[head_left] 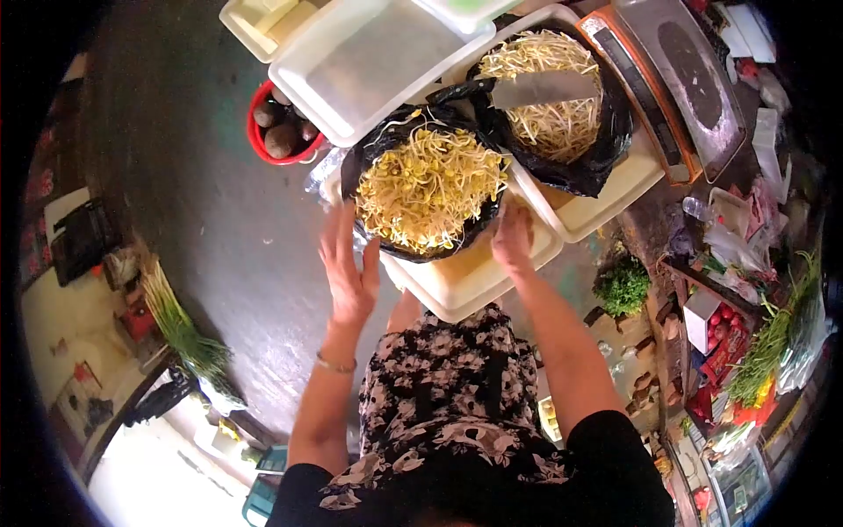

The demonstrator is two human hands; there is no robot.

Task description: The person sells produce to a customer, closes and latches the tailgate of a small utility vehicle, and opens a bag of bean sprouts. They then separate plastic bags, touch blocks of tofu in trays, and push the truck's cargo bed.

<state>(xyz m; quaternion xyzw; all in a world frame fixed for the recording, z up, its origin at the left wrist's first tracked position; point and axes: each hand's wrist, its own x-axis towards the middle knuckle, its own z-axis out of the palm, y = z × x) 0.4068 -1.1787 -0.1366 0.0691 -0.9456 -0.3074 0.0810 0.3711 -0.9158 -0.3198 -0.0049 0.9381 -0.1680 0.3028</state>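
Note:
A black plastic bag (349,178) full of yellow-headed bean sprouts (430,189) sits in a cream plastic tray (465,285) in front of my body. My left hand (349,274) is beside the bag's near left edge, its fingers stretched out and holding nothing. At the bag's right edge, over the tray, is my right hand (514,235). Its fingers look curled in and somewhat blurred; what they grip, if anything, is hidden. Up and to the right, a second black bag (617,123) holds paler sprouts (562,123), with a flat metal blade-like piece (543,89) lying across them.
Beyond the sprouts lies a translucent white tray (378,66). A red bowl (256,140) of round brown produce stands left of it. An orange weighing scale (645,97) with a metal pan (694,79) is at right. Leafy greens (623,287) and spring onions (180,321) lie around.

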